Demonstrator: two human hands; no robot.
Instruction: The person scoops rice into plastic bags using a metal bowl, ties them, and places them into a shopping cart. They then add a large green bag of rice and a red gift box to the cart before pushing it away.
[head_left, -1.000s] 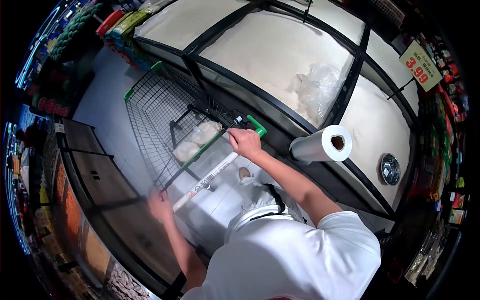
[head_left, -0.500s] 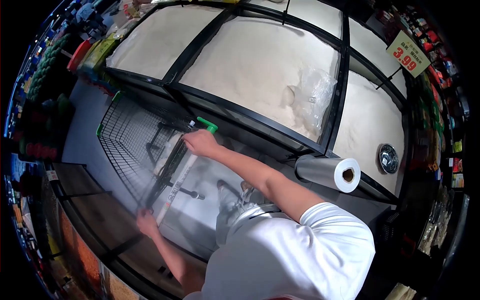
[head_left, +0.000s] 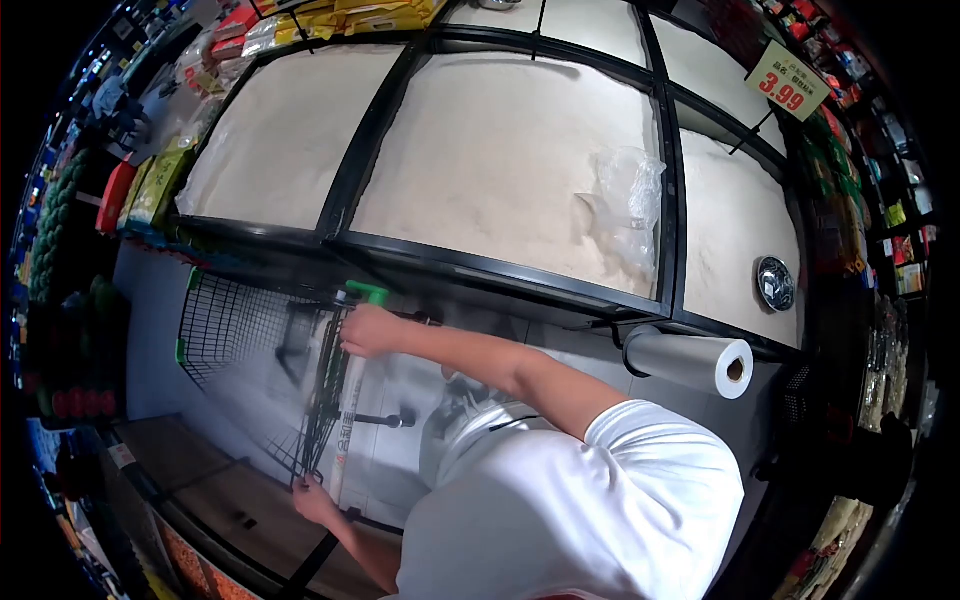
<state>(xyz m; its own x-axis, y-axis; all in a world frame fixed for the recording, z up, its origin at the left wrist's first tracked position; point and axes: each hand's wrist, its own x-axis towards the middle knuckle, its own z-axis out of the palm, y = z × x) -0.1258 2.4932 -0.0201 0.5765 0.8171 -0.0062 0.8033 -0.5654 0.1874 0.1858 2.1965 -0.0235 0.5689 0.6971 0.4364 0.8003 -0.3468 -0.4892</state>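
A black wire shopping cart (head_left: 225, 320) with green corner caps stands before me, tilted across the view. My right hand (head_left: 368, 331) is closed at the far end of its handle side, by the green end piece (head_left: 368, 292). Fingers of my left hand (head_left: 314, 500) close on the near lower corner of the cart's wire panel (head_left: 322, 390). The pale handle bar (head_left: 350, 415) with printed characters runs between my hands. Part of the basket is blurred, and my fingertips are partly hidden.
Black-framed bins of white grain (head_left: 480, 160) stand beyond the cart. A clear plastic bag (head_left: 630, 205) and a shiny round bowl (head_left: 775, 284) lie on the grain. A plastic roll (head_left: 680, 362) hangs at the bin's front edge. A brown-topped display (head_left: 215, 490) borders the cart's near side.
My view has turned, and the bins sit more level. My left hand and the wire panel's near end have shifted slightly right and down; my right hand shows lower and further left, still on the cart.
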